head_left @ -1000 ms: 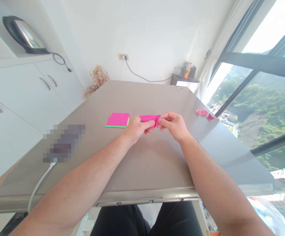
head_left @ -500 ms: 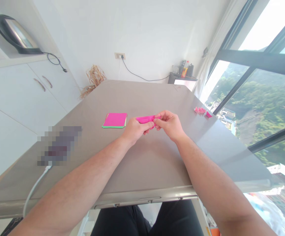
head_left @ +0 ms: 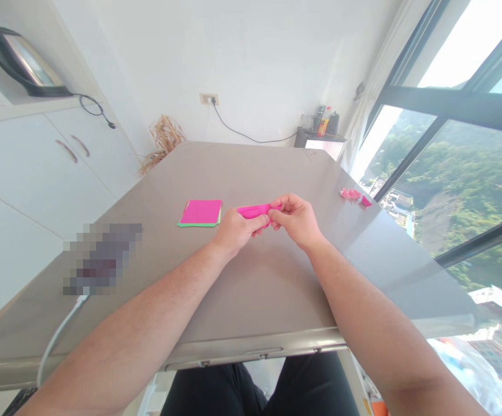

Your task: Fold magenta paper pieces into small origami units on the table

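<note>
A folded piece of bright pink paper (head_left: 253, 211) is held between my two hands above the middle of the table. My left hand (head_left: 238, 229) grips its left part, with the thumb lying along the near side. At the other end my right hand (head_left: 293, 215) pinches the paper between thumb and fingers. Both thumbs meet near the paper's centre, and the fingers hide part of the folds. Just left of my left hand lies a stack of square paper sheets (head_left: 201, 212), pink on top with a green edge showing below.
Several small folded pink paper pieces (head_left: 355, 196) lie by the table's right edge, near the window. On the left a blurred-out object (head_left: 103, 260) has a white cable (head_left: 58, 338) running off the front edge. The grey table (head_left: 242, 173) reaches towards the wall.
The hands and the pink paper keep nearly the same pose, with only slight finger movement. The whole view has shifted slightly.
</note>
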Action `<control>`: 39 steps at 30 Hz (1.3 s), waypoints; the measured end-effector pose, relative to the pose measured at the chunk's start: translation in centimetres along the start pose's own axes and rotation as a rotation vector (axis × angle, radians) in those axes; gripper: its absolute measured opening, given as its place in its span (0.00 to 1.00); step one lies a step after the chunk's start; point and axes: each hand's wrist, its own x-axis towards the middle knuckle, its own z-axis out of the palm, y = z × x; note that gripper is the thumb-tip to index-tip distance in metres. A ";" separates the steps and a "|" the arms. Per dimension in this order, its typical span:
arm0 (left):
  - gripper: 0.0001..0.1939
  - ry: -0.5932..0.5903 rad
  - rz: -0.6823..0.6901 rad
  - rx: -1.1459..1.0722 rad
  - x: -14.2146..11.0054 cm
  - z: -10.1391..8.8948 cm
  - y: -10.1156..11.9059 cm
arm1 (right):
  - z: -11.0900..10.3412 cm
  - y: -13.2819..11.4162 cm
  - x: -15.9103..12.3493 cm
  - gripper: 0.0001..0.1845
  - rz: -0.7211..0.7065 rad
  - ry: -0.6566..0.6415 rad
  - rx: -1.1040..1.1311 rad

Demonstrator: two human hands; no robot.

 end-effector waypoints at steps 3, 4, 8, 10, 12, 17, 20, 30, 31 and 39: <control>0.05 0.026 0.015 0.005 0.0 0.1 0.2 | 0.2 -0.4 -0.2 0.20 0.031 0.034 0.045; 0.05 0.037 0.023 0.009 0.0 0.1 0.2 | 0.2 -0.4 -0.2 0.25 0.042 0.036 0.068; 0.06 0.066 0.049 0.030 0.0 0.1 0.2 | 0.2 0.0 -0.2 0.21 0.088 -0.038 0.141; 0.07 0.064 0.060 0.033 0.0 0.0 0.2 | 0.2 0.3 -0.1 0.14 0.099 -0.072 0.157; 0.08 0.054 0.072 0.032 -0.1 0.0 0.1 | 0.2 0.5 0.0 0.12 0.102 -0.081 0.171; 0.08 0.053 0.067 0.026 -0.1 0.1 0.0 | 0.2 0.3 -0.1 0.12 0.113 -0.075 0.212; 0.09 0.053 0.067 0.016 -0.1 0.1 0.0 | 0.1 0.3 -0.1 0.12 0.124 -0.072 0.211; 0.06 0.041 0.049 0.021 -0.1 0.1 0.2 | 0.2 0.4 0.1 0.12 0.140 -0.075 0.225; 0.06 0.045 0.051 0.025 -0.1 0.1 0.2 | 0.2 0.4 0.1 0.12 0.139 -0.076 0.227; 0.08 0.049 0.045 0.037 -0.3 0.2 0.7 | 0.1 0.7 0.1 0.13 0.128 -0.066 0.228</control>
